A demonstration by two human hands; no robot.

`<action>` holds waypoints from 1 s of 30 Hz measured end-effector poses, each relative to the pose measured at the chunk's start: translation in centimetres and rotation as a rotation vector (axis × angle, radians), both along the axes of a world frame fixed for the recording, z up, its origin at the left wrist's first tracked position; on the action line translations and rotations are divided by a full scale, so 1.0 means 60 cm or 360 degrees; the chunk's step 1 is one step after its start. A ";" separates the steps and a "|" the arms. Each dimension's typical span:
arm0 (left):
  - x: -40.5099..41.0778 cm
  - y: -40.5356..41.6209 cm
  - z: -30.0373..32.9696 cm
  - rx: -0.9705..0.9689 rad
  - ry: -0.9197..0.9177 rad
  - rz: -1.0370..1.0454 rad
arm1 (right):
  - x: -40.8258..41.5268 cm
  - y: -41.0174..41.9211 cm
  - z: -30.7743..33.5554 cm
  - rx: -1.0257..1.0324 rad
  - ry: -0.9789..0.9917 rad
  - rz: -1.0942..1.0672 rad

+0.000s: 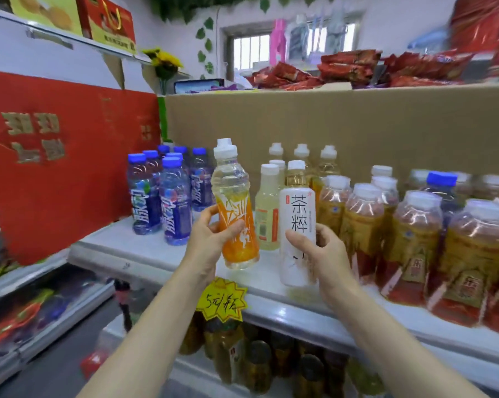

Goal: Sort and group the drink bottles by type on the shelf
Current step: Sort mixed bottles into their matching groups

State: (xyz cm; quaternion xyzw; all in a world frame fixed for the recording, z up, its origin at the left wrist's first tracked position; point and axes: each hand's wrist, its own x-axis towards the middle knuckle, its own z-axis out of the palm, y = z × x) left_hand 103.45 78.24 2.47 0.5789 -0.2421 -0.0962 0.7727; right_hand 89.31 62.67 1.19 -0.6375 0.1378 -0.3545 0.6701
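Both hands curled round bottles: left hand [211,237] on orange-labelled bottle [235,208], right hand [323,254] on white-labelled bottle [297,225].

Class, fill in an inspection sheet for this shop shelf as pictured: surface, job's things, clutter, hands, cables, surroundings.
Surface: white shelf, partly stocked.
Job's things: orange bottle lifted off the shelf; white tea bottle upright at the shelf's front; blue bottles grouped left; amber bottles grouped right, one blue-capped bottle among them.
Clutter: yellow price tag on the shelf edge.
Hands: left hand grips the orange bottle; right hand grips the white tea bottle.
Cables: nothing seen.
Surroundings: red box left, cardboard box behind.
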 end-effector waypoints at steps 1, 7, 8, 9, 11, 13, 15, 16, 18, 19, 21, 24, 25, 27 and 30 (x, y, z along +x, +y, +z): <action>0.012 0.005 0.001 0.0000 -0.0005 -0.0026 | 0.008 0.006 -0.002 0.0022 -0.0001 -0.0030; 0.072 0.040 0.002 0.0022 -0.0001 -0.0090 | 0.043 0.045 -0.002 0.0066 -0.0036 -0.0148; 0.078 0.044 0.001 0.0016 0.0010 -0.0104 | 0.045 0.049 -0.002 0.0073 -0.0046 -0.0159; 0.084 0.046 0.000 0.0008 0.0021 -0.0116 | 0.045 0.054 -0.001 0.0073 -0.0051 -0.0171; 0.091 0.048 -0.003 -0.0001 0.0031 -0.0144 | 0.043 0.061 0.000 0.0063 -0.0051 -0.0197; 0.094 0.047 -0.006 -0.0018 0.0043 -0.0159 | 0.040 0.066 -0.001 0.0072 -0.0054 -0.0230; 0.097 0.044 -0.006 -0.0019 0.0045 -0.0184 | 0.037 0.068 -0.002 0.0095 -0.0054 -0.0284; 0.097 0.042 -0.004 -0.0017 0.0042 -0.0201 | 0.036 0.069 -0.002 0.0111 -0.0058 -0.0315; 0.100 0.035 0.001 0.0005 0.0033 -0.0230 | 0.032 0.069 -0.002 0.0137 -0.0066 -0.0367; 0.100 0.031 0.002 0.0024 0.0028 -0.0251 | 0.028 0.070 -0.002 0.0146 -0.0073 -0.0387; 0.098 0.023 0.002 0.0071 0.0034 -0.0319 | 0.018 0.070 0.000 0.0145 -0.0089 -0.0428; 0.086 0.002 -0.009 0.0171 0.0000 -0.0451 | 0.001 0.068 0.002 0.0101 -0.0081 -0.0492; 0.079 -0.008 -0.013 0.0195 -0.0035 -0.0480 | -0.004 0.067 0.003 0.0084 -0.0068 -0.0514; 0.069 -0.029 -0.019 0.0216 -0.0106 -0.0514 | -0.014 0.064 0.004 0.0072 -0.0058 -0.0556; 0.063 -0.053 -0.022 0.0244 -0.0167 -0.0541 | -0.034 0.061 0.000 0.0094 -0.0069 -0.0611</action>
